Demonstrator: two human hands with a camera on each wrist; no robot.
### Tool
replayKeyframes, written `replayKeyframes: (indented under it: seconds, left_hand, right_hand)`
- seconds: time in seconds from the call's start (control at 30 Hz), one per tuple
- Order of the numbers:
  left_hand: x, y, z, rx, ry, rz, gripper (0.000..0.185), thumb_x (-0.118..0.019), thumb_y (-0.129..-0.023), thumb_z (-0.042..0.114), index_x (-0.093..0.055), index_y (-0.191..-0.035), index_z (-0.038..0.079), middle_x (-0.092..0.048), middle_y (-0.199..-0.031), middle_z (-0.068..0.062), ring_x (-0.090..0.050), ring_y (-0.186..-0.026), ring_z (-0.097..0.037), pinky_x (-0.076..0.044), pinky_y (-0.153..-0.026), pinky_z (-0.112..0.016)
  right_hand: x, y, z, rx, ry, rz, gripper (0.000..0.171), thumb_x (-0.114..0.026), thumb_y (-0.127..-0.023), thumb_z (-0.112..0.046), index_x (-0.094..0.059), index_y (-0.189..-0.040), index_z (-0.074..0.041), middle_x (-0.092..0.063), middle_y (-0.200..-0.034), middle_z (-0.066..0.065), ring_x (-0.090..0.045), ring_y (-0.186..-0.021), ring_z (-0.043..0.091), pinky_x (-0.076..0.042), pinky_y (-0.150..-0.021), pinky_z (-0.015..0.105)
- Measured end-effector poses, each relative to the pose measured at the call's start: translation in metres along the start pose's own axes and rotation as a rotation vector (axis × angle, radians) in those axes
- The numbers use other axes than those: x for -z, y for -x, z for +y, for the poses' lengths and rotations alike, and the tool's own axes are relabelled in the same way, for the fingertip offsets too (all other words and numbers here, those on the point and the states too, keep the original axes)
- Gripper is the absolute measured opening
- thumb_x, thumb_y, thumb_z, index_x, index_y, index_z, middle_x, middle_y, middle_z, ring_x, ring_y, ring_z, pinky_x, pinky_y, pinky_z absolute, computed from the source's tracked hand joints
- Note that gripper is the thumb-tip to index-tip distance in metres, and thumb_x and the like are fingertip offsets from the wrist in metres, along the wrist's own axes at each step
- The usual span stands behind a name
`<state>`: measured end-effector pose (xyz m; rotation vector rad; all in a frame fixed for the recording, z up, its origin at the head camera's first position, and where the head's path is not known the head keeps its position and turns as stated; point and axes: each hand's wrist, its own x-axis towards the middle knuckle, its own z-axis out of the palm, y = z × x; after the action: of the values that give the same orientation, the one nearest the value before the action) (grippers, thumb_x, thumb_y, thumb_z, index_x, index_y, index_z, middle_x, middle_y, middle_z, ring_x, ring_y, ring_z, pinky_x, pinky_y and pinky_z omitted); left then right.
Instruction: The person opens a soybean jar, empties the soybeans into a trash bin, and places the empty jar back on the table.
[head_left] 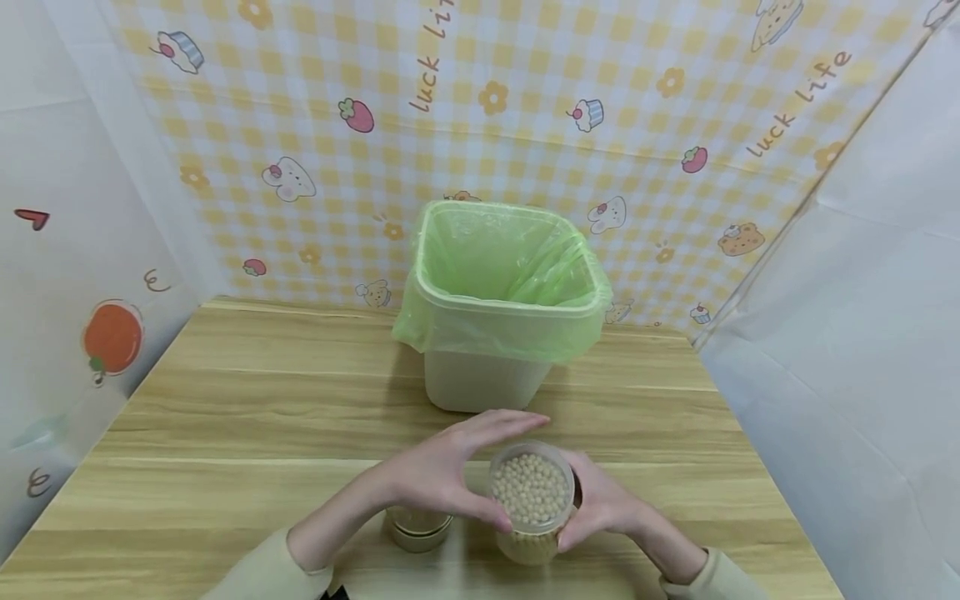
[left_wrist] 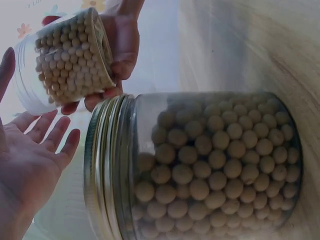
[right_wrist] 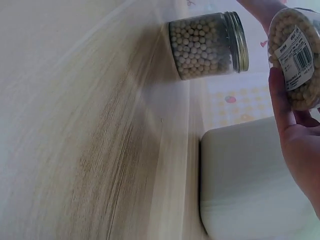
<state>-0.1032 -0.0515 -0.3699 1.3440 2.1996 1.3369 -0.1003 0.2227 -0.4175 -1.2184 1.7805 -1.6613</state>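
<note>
My right hand [head_left: 600, 500] grips a clear plastic jar [head_left: 532, 543] of small round beige balls from its right side. The jar is raised above the table, its top facing up with the balls showing. On its base is a white barcode label [right_wrist: 299, 59]. My left hand [head_left: 438, 471] spreads its fingers and thumb around the jar's left side, the thumb overlapping the jar there. In the left wrist view those fingers [left_wrist: 52, 135] are extended beneath the tilted-looking jar. Below the left hand stands a second jar [left_wrist: 215, 165] of beige balls, with a gold lid [left_wrist: 107, 165].
Behind the hands a pale bin [head_left: 487, 379] stands on the wooden table [head_left: 262, 400], lined with a green bag [head_left: 517, 329] folded over its rim. A yellow checked cloth [head_left: 487, 142] hangs behind it, and white sheets [head_left: 862, 333] flank both sides.
</note>
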Motion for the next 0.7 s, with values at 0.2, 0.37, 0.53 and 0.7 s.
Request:
replayKeyframes:
  seconds: [0.2, 0.37, 0.53, 0.7]
  left_hand:
    - [-0.009, -0.002, 0.000, -0.065, -0.045, 0.031, 0.099, -0.087, -0.080, 0.036, -0.032, -0.162, 0.028, -0.042, -0.161, 0.010, -0.043, -0.145, -0.012, -0.042, -0.119, -0.044]
    - [-0.016, -0.003, 0.001, -0.087, -0.132, 0.135, 0.098, -0.088, -0.078, 0.040, -0.036, -0.160, 0.025, -0.046, -0.155, 0.008, -0.047, -0.139, -0.011, -0.046, -0.115, -0.039]
    - [-0.023, -0.004, 0.004, -0.080, -0.258, 0.272, 0.101, -0.088, -0.075, 0.050, -0.038, -0.159, 0.023, -0.050, -0.150, 0.007, -0.050, -0.135, -0.011, -0.050, -0.110, -0.041]
    - [-0.030, -0.008, 0.008, -0.040, -0.388, 0.388, 0.100, -0.084, -0.075, 0.060, -0.043, -0.156, 0.018, -0.055, -0.142, 0.007, -0.053, -0.130, -0.010, -0.052, -0.106, -0.038]
  right_hand:
    - [-0.004, 0.002, 0.000, -0.051, 0.127, 0.093, 0.092, -0.089, -0.074, -0.014, -0.041, -0.151, -0.002, -0.059, -0.142, 0.008, -0.059, -0.128, 0.015, -0.051, -0.108, 0.034]
    - [-0.012, 0.000, -0.001, -0.070, 0.249, 0.207, 0.105, -0.092, -0.070, -0.014, -0.033, -0.157, -0.008, -0.053, -0.147, 0.018, -0.057, -0.130, 0.016, -0.052, -0.106, 0.035]
    - [-0.022, -0.002, -0.004, -0.120, 0.348, 0.351, 0.105, -0.094, -0.064, -0.012, -0.037, -0.153, -0.011, -0.055, -0.142, 0.021, -0.058, -0.125, 0.012, -0.055, -0.101, 0.034]
    - [-0.029, -0.004, -0.007, -0.151, 0.357, 0.451, 0.098, -0.095, -0.063, -0.009, -0.041, -0.145, -0.014, -0.055, -0.140, 0.017, -0.059, -0.124, 0.011, -0.055, -0.100, 0.033]
